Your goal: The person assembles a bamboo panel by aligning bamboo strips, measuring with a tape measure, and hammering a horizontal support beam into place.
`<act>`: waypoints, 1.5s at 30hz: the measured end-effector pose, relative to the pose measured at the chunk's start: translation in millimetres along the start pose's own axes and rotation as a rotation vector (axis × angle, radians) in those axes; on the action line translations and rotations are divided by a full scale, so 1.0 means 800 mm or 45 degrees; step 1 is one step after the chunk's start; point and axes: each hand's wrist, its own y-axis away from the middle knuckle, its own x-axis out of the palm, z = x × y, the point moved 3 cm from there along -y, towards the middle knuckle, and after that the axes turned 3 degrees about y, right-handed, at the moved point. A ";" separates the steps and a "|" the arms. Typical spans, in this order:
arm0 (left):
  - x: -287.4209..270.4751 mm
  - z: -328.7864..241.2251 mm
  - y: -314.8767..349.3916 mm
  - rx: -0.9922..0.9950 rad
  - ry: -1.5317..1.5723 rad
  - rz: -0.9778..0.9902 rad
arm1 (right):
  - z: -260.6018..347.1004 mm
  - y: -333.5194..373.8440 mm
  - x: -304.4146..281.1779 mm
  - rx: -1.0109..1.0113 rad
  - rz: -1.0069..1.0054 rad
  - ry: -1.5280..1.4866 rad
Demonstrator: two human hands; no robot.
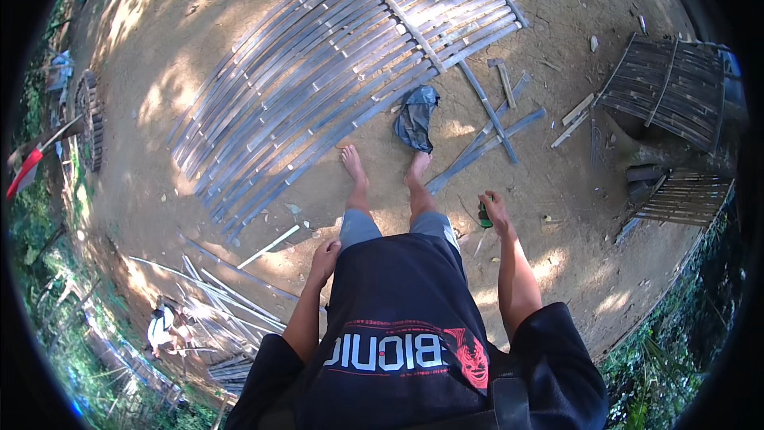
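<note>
My right hand (495, 213) hangs out to the right of my leg, its fingers wrapped round a small green object (484, 216) that looks like a handle; the rest of it is unclear. Beside my left thigh is my left hand (325, 259), its fingers curled in, with nothing showing in them. Ahead of my bare feet lies a large panel of split bamboo slats (318, 56), fixed to crosspieces on its right part, the slats fanning loose at the left. A crumpled black plastic bag (416, 118) rests at its near edge, touching or close to my right foot.
Loose dark slats (485, 139) cross on the dirt to the right, near a wooden-handled hammer-like tool (504, 82). A smaller bamboo panel (664, 84) and a slatted frame (686, 197) stand far right. Bamboo strips (227, 291) lie behind left, near another person (163, 326).
</note>
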 end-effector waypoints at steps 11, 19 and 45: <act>-0.012 -0.063 -0.018 0.100 0.266 -0.170 | 0.058 0.028 -0.024 -0.002 -0.213 -0.366; 0.033 -0.125 -0.020 0.064 0.338 0.051 | 0.142 0.075 0.157 -0.054 0.373 -0.791; 0.015 -0.261 -0.022 0.269 -0.023 0.596 | 0.272 0.141 0.323 -0.382 0.713 -0.315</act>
